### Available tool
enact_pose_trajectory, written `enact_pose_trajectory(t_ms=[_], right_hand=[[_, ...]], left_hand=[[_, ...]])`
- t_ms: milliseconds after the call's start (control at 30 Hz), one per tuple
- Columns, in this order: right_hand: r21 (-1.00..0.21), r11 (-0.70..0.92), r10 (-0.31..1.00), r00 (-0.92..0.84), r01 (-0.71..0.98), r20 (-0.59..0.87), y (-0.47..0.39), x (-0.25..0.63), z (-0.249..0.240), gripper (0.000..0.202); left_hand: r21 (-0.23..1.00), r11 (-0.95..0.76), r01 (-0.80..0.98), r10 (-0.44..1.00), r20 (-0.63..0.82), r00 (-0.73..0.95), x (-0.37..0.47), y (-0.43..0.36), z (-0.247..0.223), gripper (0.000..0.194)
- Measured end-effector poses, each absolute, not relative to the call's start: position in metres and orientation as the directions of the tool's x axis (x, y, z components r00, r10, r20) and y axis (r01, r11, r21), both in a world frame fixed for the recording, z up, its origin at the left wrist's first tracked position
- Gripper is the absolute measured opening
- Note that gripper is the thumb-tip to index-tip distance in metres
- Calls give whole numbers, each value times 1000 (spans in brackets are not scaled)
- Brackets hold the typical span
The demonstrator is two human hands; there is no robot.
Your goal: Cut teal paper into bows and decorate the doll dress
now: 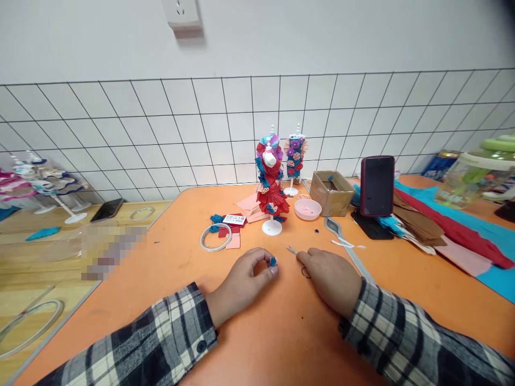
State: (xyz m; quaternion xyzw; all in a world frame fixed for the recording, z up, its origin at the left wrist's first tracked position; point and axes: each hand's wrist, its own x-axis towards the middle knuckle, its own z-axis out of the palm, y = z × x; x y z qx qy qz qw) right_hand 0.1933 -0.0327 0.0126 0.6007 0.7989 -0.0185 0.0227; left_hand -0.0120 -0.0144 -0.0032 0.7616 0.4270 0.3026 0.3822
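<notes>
Blue scrap, tiny and fabric-looking [273, 261], is pinched between the thumb and a finger of the left hand [244, 276], just above the orange bench [249, 348]. So that grip is definitely clenched on something. A pair of small metal scissors [305, 273] is half covered by the right hand [332, 276], blades poking out past the fingertips. Whether they're properly grasped or just rested on can't be told from this angle.

As for progress, the white-footed mini dress form covered in red ruffles [273, 187] looks pretty far along: it's layered nearly top to bottom with red, and bits of blue, pink and purple are worked in. The slim dress form in blue with purple and red rosettes [295, 158] behind it looks finished, at a guess.

What's left is harder to judge. The blue scrap isn't attached to anything, and loose red and pink fabric pieces [233, 241] are left lying near the white ring-shaped tape roll [213, 249]. Little bits can be made out in the shallow pink bowl [308, 215], beside the brown cardboard box [323, 201].
</notes>
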Motion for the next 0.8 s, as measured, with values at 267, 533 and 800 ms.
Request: enact_pose_trajectory(t_ms=[267, 533, 800], right_hand=[[77, 247, 963, -236, 966, -127, -34, 194, 12, 29], [90, 208, 975, -199, 974, -100, -31, 204, 18, 26], [98, 209, 964, -188, 973, -188, -34, 210, 26, 28]], left_hand=[[880, -240, 411, 913, 61, 403, -10, -16, -2, 21], [922, -172, 346, 924, 28, 382, -11, -11, -9, 24], [932, -157, 327, 930, 28, 366, -8, -10, -6, 19]])
